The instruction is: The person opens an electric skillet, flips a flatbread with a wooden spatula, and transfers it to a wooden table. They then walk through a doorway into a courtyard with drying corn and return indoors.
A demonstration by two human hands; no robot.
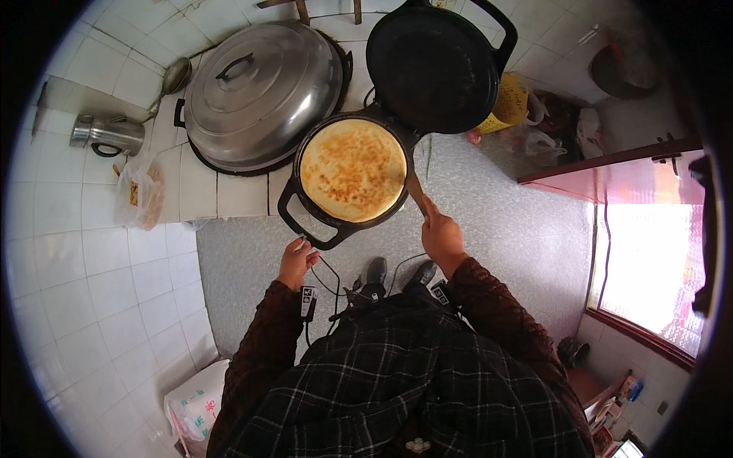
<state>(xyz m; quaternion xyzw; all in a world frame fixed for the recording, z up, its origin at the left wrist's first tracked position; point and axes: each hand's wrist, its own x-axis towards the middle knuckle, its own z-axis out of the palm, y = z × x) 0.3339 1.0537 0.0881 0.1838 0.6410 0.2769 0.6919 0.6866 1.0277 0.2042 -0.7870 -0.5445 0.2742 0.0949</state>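
A round flatbread (354, 170), pale with browned patches on top, lies in the lower half of a black hinged double pan (338, 226). Its lid half (432, 66) is swung up and back, dark inside face showing. My left hand (296, 263) has its fingertips pinched at the corner of the front loop handle (285, 207); a small greyish bit shows there, too small to identify. In my right hand (444, 235) is a flat brown wooden utensil (417, 188), probably a spatula. Its far end meets the pan's right rim beside the bread.
Left of the pan, a large metal domed lid (263, 97) covers a wok on the tiled counter (243, 192). A ladle (176, 75), a metal jug (123, 136) and a plastic bag (140, 192) sit farther left. To the right are a yellow basket (507, 103) and a reddish cabinet (618, 177).
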